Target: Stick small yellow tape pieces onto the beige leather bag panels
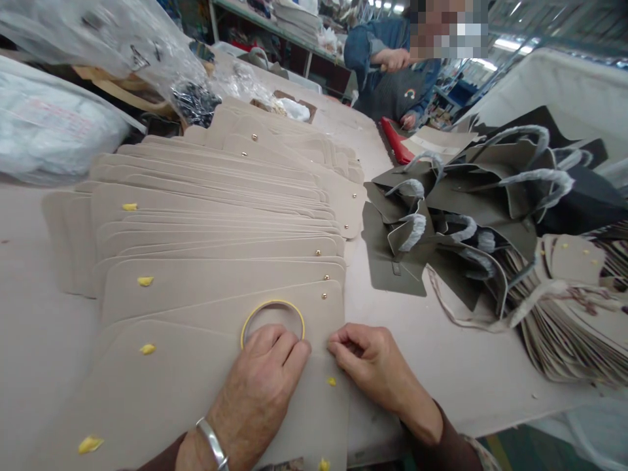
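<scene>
My left hand (269, 373), with a metal bracelet at the wrist, is closed around the near side of a yellow tape roll (273, 303). Just right of it, my right hand (373, 360) is pinched at the edge of the top beige panels (196, 392); whatever lies between its fingertips is too small to make out. The panels lie fanned in overlapping rows beneath both hands. Small yellow tape pieces (147, 349) cover spots on the nearest ones. Farther panels show bare metal studs (324, 296) near their right edges.
Dark grey bag parts (397, 275) with wrapped handles stand at the right. A stack of beige-edged pieces (569, 347) lies beside them. Plastic-wrapped bundles (53, 124) occupy the left back. Across the table (387, 327) a co-worker (392, 78) is near a red item (395, 140).
</scene>
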Motion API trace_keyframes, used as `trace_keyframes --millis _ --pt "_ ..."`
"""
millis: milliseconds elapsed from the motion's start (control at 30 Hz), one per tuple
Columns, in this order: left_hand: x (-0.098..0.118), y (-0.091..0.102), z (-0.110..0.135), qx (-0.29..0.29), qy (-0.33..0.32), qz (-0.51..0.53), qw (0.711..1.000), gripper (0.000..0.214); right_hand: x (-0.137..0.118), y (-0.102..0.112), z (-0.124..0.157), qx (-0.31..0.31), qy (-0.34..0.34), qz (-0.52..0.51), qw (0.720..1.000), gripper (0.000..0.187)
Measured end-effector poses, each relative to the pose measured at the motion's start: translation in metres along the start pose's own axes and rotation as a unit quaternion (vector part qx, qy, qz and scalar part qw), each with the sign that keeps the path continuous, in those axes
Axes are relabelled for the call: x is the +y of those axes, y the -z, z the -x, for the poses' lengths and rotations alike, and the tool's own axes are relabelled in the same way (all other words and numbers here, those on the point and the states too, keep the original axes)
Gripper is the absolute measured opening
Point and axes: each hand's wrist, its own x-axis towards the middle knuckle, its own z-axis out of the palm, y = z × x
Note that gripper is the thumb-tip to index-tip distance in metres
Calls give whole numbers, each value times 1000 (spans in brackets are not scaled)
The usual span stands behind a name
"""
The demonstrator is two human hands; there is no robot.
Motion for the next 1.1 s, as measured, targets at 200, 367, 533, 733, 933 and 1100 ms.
trace_keyframes --millis 200,367,533,733,933,1100 --pt "1 -1 0 3 6 6 1000 16 -4 -6 1 29 18 43 998 16" --pt "0 -1 1 -9 13 9 1000 16 -5 -6 0 28 -23 44 998 9" --pt "0 -2 3 -12 18 7 1000 13 2 0 8 30 -88 -26 995 8" --pt "0 -2 1 -17 15 2 1000 12 8 -9 23 84 39 38 995 12" --pt "0 -2 3 4 14 0 1000 15 7 -21 17 98 78 106 986 16" --pt "-8 0 2 39 -30 -26 998 26 -2 -26 0 82 25 115 990 13"
